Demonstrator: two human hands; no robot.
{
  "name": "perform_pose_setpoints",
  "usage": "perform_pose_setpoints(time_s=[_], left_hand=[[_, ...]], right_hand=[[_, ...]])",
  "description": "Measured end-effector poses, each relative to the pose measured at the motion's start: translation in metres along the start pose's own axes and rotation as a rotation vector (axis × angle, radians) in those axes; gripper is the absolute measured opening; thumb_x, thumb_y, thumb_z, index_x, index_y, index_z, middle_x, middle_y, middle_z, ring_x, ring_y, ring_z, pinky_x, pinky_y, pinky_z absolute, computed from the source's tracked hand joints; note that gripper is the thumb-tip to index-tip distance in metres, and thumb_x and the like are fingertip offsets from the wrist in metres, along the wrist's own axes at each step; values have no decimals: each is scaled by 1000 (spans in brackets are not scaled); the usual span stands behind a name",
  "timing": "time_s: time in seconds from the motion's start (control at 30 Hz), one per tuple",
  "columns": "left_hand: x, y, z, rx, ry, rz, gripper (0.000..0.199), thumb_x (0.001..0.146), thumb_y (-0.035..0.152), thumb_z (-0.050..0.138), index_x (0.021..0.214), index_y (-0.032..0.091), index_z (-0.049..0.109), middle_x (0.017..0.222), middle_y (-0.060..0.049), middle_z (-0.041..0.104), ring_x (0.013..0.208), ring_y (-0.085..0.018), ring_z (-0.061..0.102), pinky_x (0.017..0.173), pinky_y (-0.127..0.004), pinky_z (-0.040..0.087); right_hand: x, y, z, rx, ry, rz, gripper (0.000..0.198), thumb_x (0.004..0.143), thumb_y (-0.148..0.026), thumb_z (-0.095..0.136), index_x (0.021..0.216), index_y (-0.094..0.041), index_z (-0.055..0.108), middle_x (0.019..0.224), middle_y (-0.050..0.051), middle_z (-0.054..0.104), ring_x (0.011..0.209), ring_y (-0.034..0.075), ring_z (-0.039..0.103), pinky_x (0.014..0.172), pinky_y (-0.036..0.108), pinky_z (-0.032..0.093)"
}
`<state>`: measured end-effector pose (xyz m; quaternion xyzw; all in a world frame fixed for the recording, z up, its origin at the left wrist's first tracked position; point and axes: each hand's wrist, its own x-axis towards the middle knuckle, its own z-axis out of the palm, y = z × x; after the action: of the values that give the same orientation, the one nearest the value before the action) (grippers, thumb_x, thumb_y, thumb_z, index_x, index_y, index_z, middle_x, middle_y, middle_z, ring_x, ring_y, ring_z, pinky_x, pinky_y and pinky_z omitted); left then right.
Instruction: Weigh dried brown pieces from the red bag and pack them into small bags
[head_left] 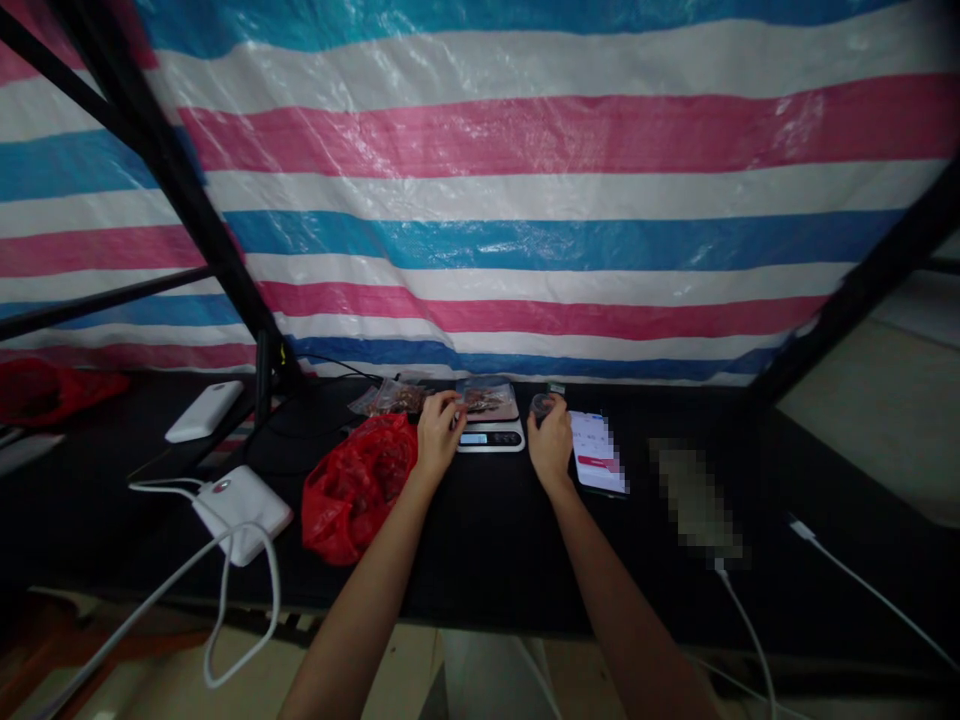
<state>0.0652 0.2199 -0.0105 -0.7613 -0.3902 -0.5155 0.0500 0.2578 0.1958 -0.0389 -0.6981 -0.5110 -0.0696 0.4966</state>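
A small silver digital scale (491,447) with a lit display sits on the black table. On its platform lies a clear plastic bag (491,397) with brownish pieces inside. My left hand (440,435) is at the scale's left side, fingers bent together by the bag's edge; what they pinch, if anything, is hidden. To the right of the scale, my right hand (553,440) is closed around a small dark round container (540,404). Its lower part is covered by the fingers. Beside that hand lies a phone (598,450) with a lit screen.
Left of my left arm is a crumpled red plastic bag (352,490). Behind it lie more small clear bags (397,396). A white power bank (244,515) with a looped cable stands further left. Another phone (694,500), blurred, lies right. A striped sheet (525,240) hangs behind the table.
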Motion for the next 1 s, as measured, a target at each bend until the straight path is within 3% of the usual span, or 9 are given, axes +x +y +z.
perform_pose_setpoints(time_s=[0.17,0.4,0.6,0.7,0.8,0.9,1.0], left_hand=[[-1,5,2,-9,-29,53,10,79,15,50,82,19,59,97,-6,55,90,-18,48,78,-32,42],[-1,4,1,-7,-34,18,12,80,14,49,83,19,60,95,-6,56,91,-18,49,80,-33,42],[1,-3,3,-28,-9,-13,12,80,15,50,83,20,60,94,-5,56,90,-18,49,80,-34,42],[5,5,0,-42,-21,-26,13,80,14,49,82,20,60,94,-5,56,89,-19,49,79,-34,42],[1,30,-20,-67,20,-83,14,80,13,48,80,20,61,96,-5,55,92,-19,49,81,-35,42],[-21,58,-63,-42,75,-190,16,80,14,49,86,23,60,104,-5,54,99,-21,49,86,-37,40],[-59,64,-116,50,-39,-252,23,80,13,47,96,25,59,104,-6,56,99,-22,52,85,-37,42]], right_hand=[[0,-1,0,-107,-108,43,43,74,-22,48,116,-13,42,100,14,57,94,28,49,78,40,36],[-1,-2,0,-140,-155,74,40,77,-23,46,115,-13,43,99,16,60,98,30,48,80,43,29],[-1,-2,0,-81,-114,54,37,76,-23,47,112,-16,46,99,13,61,94,29,49,79,43,29],[0,-4,-2,-73,-95,52,38,78,-24,45,114,-16,44,101,13,61,94,29,50,79,43,30],[2,-8,-6,-32,-42,32,40,79,-26,43,117,-16,40,106,12,59,97,28,50,81,43,30],[2,-18,-12,74,-3,-24,39,80,-26,42,117,-15,39,106,12,57,98,25,51,85,41,31],[-4,-34,-21,199,-65,-119,38,78,-25,45,114,-16,41,102,10,58,95,23,53,85,38,35]])
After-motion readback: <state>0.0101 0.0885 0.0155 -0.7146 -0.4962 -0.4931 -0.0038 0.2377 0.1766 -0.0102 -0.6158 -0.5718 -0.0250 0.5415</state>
